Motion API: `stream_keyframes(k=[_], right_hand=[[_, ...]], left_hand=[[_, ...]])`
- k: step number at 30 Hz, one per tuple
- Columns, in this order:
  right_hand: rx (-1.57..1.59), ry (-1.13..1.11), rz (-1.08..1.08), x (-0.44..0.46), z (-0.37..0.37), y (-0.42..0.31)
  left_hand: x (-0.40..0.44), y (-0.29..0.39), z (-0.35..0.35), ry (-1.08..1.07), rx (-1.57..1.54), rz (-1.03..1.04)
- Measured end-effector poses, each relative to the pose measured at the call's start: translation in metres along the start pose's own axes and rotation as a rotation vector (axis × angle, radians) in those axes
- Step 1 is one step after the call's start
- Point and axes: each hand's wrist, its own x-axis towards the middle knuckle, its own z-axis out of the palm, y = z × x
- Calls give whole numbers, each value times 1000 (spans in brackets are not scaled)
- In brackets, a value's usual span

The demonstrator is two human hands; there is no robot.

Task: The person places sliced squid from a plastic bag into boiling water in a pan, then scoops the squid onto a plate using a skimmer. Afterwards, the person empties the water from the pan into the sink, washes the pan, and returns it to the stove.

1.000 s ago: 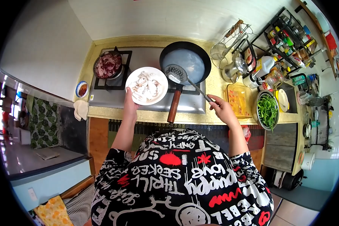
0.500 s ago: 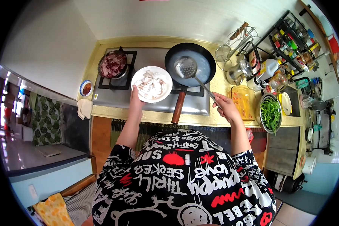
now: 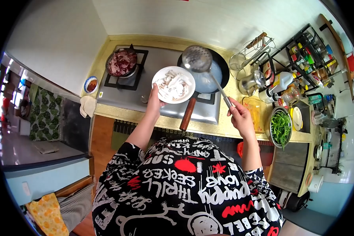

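From my remote view, my left hand [image 3: 155, 101] grips a bowl [image 3: 190, 93] already holding pale pieces [image 3: 172, 87], while my right hand [image 3: 242, 120] holds a skimmer [image 3: 197, 59] at the far-left side of the wok [image 3: 224, 70].

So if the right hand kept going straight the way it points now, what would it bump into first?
Probably the near right rim of the dark pan, just past the counter's edge. The right hand may be high enough to pass over it, though; one view leaves its height unclear.
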Motion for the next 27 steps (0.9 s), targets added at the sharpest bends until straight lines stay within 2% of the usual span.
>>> stream_keyframes(k=[2,6,9,15,18,23,27], right_hand=[[0,82,15,12,-4,1],[-491,280,-120,51,-36,40],[-632,308,-117,61,-48,50],[-449,101,86,53,-53,38],[-305,-8,291,44,-44,9],[-91,-171,345,53,-49,10],[-11,-186,365,58,-52,19]], left_hand=[[-5,1,3,0,-17,-4],[-10,3,-1,4,-32,18],[-19,10,-6,32,6,66],[-21,11,-21,52,-43,100],[-24,13,-24,65,-23,113],[-25,15,-27,88,-46,104],[-25,16,-27,109,-45,106]])
